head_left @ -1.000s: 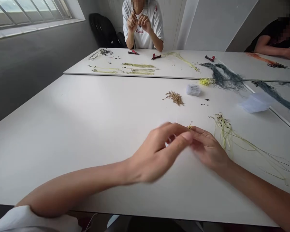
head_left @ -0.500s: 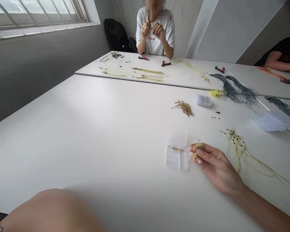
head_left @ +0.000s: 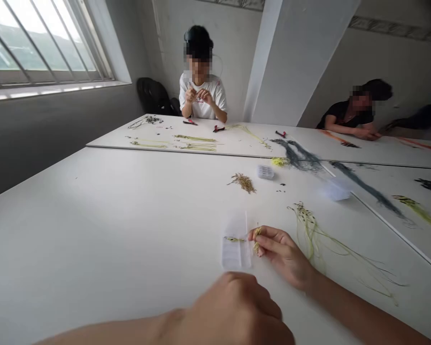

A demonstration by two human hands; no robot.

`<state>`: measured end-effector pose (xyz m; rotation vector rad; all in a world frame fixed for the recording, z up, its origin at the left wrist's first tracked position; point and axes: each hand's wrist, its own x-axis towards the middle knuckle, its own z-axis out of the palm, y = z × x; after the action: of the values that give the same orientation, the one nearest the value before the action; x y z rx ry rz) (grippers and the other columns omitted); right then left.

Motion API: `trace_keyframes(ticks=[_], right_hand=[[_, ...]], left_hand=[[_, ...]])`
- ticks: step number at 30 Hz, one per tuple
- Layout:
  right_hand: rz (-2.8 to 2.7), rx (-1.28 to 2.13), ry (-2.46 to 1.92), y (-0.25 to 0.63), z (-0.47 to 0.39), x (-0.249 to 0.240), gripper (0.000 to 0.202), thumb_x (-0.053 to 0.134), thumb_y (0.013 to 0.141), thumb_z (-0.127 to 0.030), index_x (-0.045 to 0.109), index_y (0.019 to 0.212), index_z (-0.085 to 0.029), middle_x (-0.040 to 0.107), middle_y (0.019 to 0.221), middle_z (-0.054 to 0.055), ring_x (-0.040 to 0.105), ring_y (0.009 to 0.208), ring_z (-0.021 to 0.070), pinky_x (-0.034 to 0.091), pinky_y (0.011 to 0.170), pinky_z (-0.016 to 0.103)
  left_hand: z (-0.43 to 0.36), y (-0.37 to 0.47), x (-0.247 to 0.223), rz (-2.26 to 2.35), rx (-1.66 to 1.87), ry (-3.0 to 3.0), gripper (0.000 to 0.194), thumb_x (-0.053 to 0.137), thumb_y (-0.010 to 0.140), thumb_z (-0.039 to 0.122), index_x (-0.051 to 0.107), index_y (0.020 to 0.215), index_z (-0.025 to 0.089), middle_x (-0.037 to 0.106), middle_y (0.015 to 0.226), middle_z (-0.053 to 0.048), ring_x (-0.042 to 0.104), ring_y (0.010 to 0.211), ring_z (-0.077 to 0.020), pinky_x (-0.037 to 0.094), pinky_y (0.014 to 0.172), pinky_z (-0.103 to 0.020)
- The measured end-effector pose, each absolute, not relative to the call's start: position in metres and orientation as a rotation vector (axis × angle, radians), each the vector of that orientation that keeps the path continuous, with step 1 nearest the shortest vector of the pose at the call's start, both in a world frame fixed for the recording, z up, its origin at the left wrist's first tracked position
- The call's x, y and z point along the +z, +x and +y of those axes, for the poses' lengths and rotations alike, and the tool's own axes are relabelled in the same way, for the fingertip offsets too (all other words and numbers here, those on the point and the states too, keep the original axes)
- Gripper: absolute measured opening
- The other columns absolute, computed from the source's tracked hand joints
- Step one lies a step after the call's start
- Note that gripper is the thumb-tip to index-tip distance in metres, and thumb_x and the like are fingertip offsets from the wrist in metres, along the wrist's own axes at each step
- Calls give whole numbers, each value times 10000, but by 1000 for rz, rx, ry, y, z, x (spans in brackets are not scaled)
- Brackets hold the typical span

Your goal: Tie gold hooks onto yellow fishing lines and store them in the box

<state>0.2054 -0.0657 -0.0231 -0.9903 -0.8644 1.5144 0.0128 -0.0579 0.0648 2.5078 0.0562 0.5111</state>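
Note:
My right hand (head_left: 278, 249) pinches a small bundle of yellow fishing line with a hook (head_left: 257, 235) between thumb and fingers. Just left of it lies a clear plastic box (head_left: 231, 256) with its lid raised. Another bundled yellow fishing rig (head_left: 233, 239) rests in the box's upper part. My left hand (head_left: 240, 311) is in front of the box, nearer to me, its back toward the camera. Its fingers are curled in, and their tips are hidden. Loose yellow lines with hooks (head_left: 307, 223) spread on the table beyond my right wrist.
A pile of gold-coloured metal pieces (head_left: 243, 182), a small clear case (head_left: 265, 172) and a bright yellow bundle (head_left: 279, 162) lie farther back. Grey-blue strands (head_left: 298, 155) cross the table joint. A person in white (head_left: 203, 98) sits opposite, another in black (head_left: 348, 117) at the right.
My left arm has swung in from the lower left, bringing the left hand before the box. The view has tilted up and turned right. My right hand keeps hold of the bundled line.

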Motion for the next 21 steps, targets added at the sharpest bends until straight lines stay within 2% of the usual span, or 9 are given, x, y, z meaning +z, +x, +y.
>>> trace_keyframes(ticks=[3,6,9,12,16,21], right_hand=[[-1058,1496,-958,203,-66,-12,129,689,817,-280,691,819,-151,609,862,47,470,693,121,379,690,273],[-1182,1531,-942,201,-69,-1,180,706,792,-325,666,778,-150,575,747,21,492,699,140,387,675,282],[-1214,1575,-919,199,-73,4,233,727,764,-336,598,692,-156,521,693,-8,486,683,134,397,670,280],[-1215,1584,-908,198,-75,3,261,748,744,-319,553,668,-163,512,687,-14,490,691,132,408,691,284],[-1257,1561,-941,200,-74,0,242,738,757,-340,580,705,-165,540,705,-3,501,703,138,413,720,301],[-1304,1473,-1020,206,-76,1,168,639,855,-344,635,806,-184,606,788,23,549,779,162,419,777,325]], left_hand=[[-56,15,70,190,689,2821,324,468,921,202,513,600,185,528,593,-39,444,575,-155,418,584,-341],[-52,15,64,290,740,2887,154,499,876,136,626,798,173,592,804,-79,486,713,-184,437,661,-361],[-43,17,57,393,714,2834,184,470,872,91,634,906,167,577,889,-82,469,766,-183,435,690,-354],[-35,20,52,476,666,2788,212,448,895,95,645,912,174,558,884,-74,458,788,-183,422,703,-351],[-28,20,50,518,595,2750,217,451,916,134,661,909,186,555,901,-70,469,818,-187,409,737,-362],[-17,18,52,545,487,2686,221,479,916,166,690,929,230,572,949,-61,495,850,-187,406,789,-366]])
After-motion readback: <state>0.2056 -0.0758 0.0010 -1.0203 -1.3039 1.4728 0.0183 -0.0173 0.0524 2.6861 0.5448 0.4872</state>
